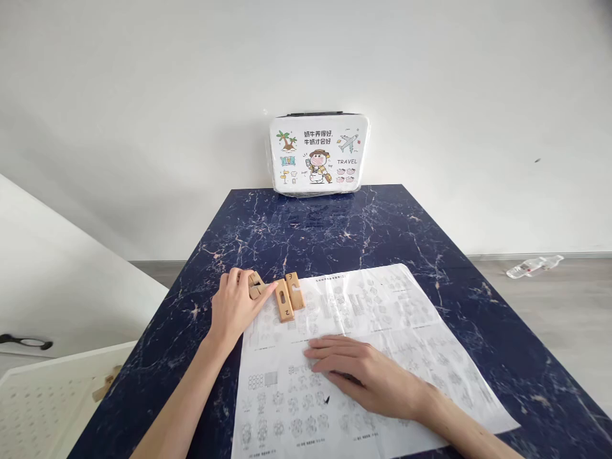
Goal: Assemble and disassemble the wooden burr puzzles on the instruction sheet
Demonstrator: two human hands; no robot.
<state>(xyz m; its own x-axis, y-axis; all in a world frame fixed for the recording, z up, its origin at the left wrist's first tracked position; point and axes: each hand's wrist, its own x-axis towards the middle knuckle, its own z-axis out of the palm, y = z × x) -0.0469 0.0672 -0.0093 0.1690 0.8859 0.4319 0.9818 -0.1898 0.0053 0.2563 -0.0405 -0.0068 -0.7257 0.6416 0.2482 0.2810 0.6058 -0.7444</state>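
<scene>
My left hand (234, 303) is closed around notched wooden puzzle pieces (257, 287) at the far left corner of a printed sheet (382, 344); its fingers partly cover them. Just right of the thumb, a wooden puzzle block marked 2 (283, 301) lies on the paper with a slot in its top. Touching or nearly touching it is another notched wooden block (295, 292). My right hand (361, 370) rests flat on the sheet, fingers stretched out and holding nothing. Small line drawings of assembly steps fill the sheet, too fine to read.
A white case with cartoon prints (320, 153) stands at the far end of the dark blue marbled table (268, 229), against the wall. A white perforated basket (48, 395) with wooden pieces (106, 384) sits lower left. A clear plastic bottle (533, 266) lies on the floor at right.
</scene>
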